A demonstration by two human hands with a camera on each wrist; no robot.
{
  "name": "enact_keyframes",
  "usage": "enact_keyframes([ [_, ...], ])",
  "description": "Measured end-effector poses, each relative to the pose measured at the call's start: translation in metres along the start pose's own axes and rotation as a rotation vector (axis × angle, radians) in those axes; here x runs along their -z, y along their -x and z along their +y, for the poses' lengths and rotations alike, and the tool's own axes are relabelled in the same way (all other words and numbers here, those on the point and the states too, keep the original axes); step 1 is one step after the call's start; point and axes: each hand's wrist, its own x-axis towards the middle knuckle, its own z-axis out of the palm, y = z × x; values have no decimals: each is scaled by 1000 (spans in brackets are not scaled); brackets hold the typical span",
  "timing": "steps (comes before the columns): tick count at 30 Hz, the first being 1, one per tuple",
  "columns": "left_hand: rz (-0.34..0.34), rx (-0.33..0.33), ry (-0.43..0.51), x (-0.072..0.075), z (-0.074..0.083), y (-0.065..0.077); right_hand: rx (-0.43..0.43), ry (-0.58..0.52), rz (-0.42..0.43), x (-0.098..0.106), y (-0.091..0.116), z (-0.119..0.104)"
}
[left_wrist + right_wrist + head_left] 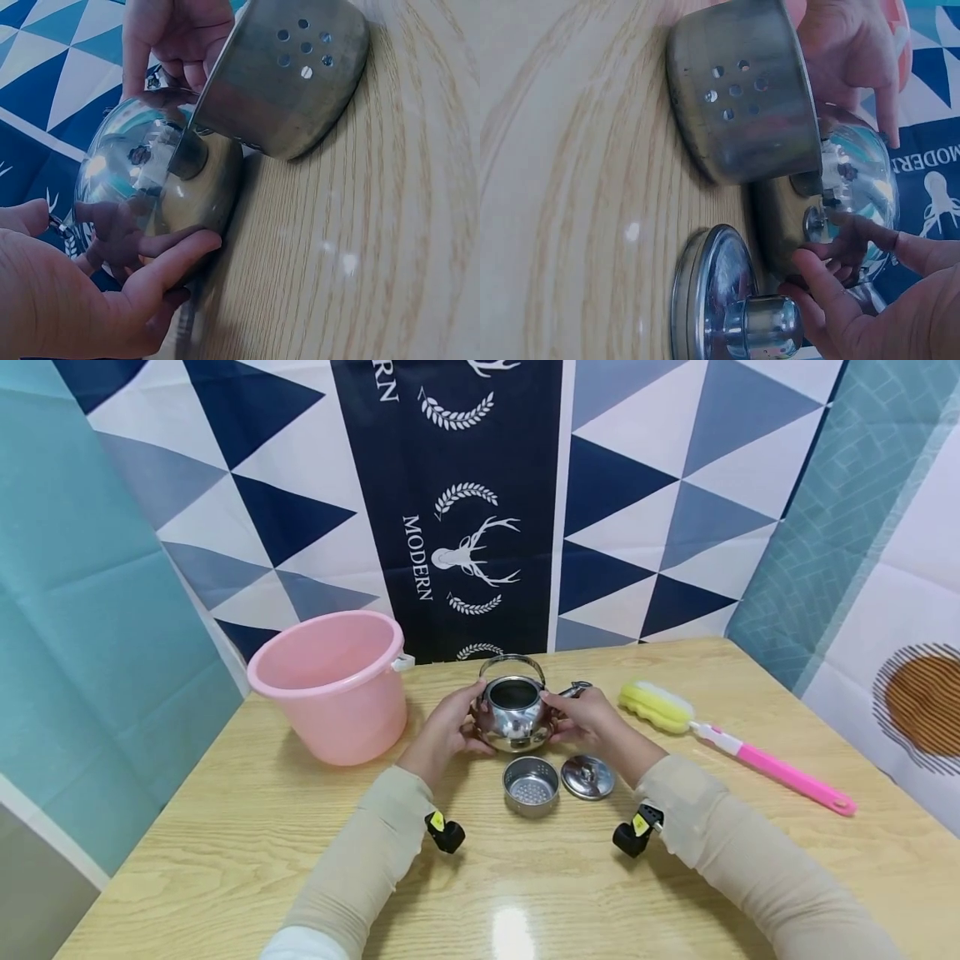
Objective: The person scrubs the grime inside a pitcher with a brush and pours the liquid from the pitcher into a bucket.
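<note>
Both hands hold a shiny steel teapot (516, 725) by its sides, its lidless mouth facing up and its arched handle (512, 657) raised. My left hand (452, 723) has its thumb near the rim and its fingers low on the body. Opposite it, my right hand (587, 718) grips the spout side, and the spout (576, 688) shows past the fingers. Whether the base touches the table cannot be told. Close in front sits a perforated steel strainer basket (292, 90), with the round lid (712, 292) lying knob up beside it.
On the left stands a pink bucket (345, 718) with a white handle fitting. A brush (772, 772) with a yellow sponge head and pink handle lies to the right on the wooden table (517, 868). Patterned cloth (465, 485) hangs behind the table's back edge.
</note>
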Motion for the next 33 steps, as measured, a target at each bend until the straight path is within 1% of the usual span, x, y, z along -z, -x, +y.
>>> enact_keyframes([
  [4, 8, 25, 28, -1, 0, 2, -4, -2, -5, 3, 2, -1],
  [8, 17, 5, 36, -4, 3, 6, 17, 5, -16, 6, 5, -5],
  [12, 10, -21, 27, -6, 6, 11, 37, 9, -42, 8, 7, -12],
  [19, -2, -31, 24, -11, 15, 24, 79, 67, -67, 12, 16, -26],
  [23, -14, -53, 9, -14, 21, 33, 97, 101, -69, 13, 24, -34],
  [29, -65, -105, -63, -17, 30, 46, 137, 157, -72, 15, 36, -45],
  [33, -87, -121, -86, -18, 37, 54, 163, 193, -71, 15, 43, -53],
])
